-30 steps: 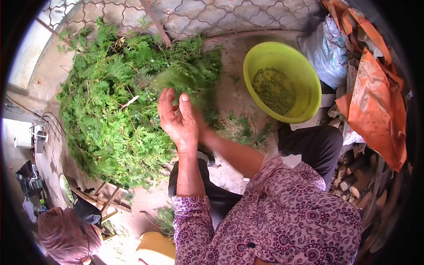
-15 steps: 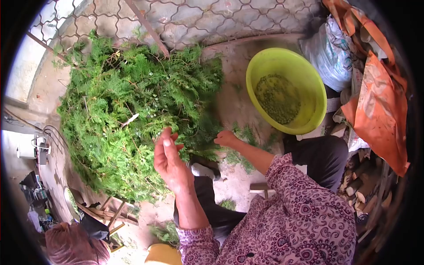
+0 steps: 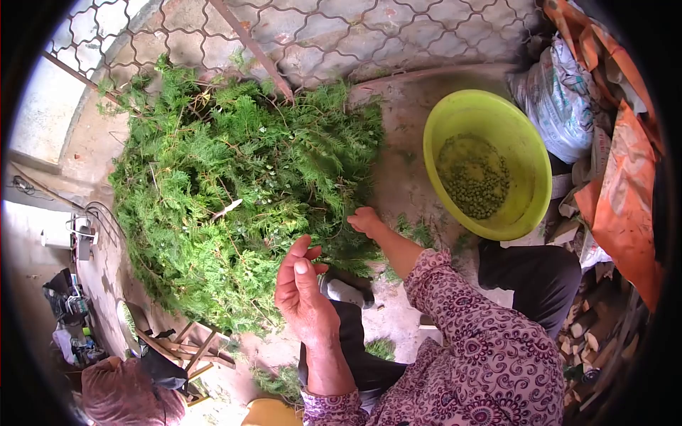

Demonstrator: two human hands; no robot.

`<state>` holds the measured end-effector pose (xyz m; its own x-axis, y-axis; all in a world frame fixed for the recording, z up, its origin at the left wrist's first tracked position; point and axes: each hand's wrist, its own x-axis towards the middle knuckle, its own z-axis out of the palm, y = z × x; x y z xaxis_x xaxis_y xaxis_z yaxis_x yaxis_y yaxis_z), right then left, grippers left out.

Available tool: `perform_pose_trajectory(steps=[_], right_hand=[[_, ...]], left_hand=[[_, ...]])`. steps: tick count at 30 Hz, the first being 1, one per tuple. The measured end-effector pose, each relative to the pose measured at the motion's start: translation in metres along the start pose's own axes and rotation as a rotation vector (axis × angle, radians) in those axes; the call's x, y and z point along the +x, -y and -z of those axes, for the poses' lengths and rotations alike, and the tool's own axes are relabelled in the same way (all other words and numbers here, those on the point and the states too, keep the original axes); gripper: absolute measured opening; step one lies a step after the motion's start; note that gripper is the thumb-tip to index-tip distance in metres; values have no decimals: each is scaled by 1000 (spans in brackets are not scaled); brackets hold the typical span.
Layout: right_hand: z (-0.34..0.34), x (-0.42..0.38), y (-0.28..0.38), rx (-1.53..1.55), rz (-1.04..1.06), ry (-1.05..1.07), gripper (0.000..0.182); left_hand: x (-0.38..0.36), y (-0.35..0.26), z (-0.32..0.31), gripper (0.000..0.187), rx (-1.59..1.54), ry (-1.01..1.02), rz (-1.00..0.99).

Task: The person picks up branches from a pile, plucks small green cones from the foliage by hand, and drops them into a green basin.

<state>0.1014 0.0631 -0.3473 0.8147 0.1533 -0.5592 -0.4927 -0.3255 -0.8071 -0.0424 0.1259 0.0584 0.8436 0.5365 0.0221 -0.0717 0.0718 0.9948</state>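
A big heap of green conifer branches (image 3: 234,163) lies on the ground in front of me, with small pale cones among the sprays. My left hand (image 3: 307,298) is raised over its near edge, palm turned inward, fingers loosely bent and a little apart; nothing shows in it. At the right edge of the heap, my right hand (image 3: 365,221) has its fingers drawn together beside the dark sprays. What it pinches, if anything, is too small to make out. Right of the heap stands a yellow-green basin (image 3: 490,224) with many small green cones (image 3: 474,177) in its bottom.
A wavy metal lattice (image 3: 341,35) runs behind the heap. Stuffed white sacks (image 3: 558,103), an orange sheet (image 3: 625,220) and split firewood (image 3: 590,334) line the right side. A wooden stool (image 3: 195,348) and a yellow container (image 3: 270,413) are at lower left.
The view has shifted, so the heap and basin appear farther right and lower. My right hand has moved left relative to the basin, closer against the branches. My left hand keeps its loose pose.
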Motion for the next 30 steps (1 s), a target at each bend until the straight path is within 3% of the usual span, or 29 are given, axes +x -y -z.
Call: perform_pose_trajectory(steps=[1,2,4,5,7,15,17,21,23,26,27,29,30], right_hand=[[2,0,-1,-149,114,52,33],[5,0,-1,-149,118,54,33],[30,-46,43,13,-130,125,12],[37,-63,57,9,-130,123,12],[49,-91,83,317,-121,155,15],[115,-194,170,220,101,330,27],[131,-228,197,224,137,337,26],[157,-284,242,339,309,459,22],[163,-309,257,377,362,501,19],[165,-337,273,349,457,631,17],[164,-343,278,347,457,628,17],[163,-353,286,299,505,664,20],[165,-358,289,298,505,663,20]], left_hand=[[-1,1,-1,31,-19,7,4],[-1,1,-1,31,-36,12,7],[-1,0,-1,31,-27,3,9],[0,-1,-2,31,-21,-1,12],[2,-3,0,31,-35,-9,19],[2,8,4,26,84,120,-45],[0,7,2,33,755,241,-380],[-6,18,-8,51,980,310,-406],[-3,25,-14,46,927,310,-453],[1,41,-21,24,654,496,-387],[-1,38,-24,24,650,497,-387],[-4,31,-35,4,7,545,32],[-7,28,-37,7,-228,547,27]])
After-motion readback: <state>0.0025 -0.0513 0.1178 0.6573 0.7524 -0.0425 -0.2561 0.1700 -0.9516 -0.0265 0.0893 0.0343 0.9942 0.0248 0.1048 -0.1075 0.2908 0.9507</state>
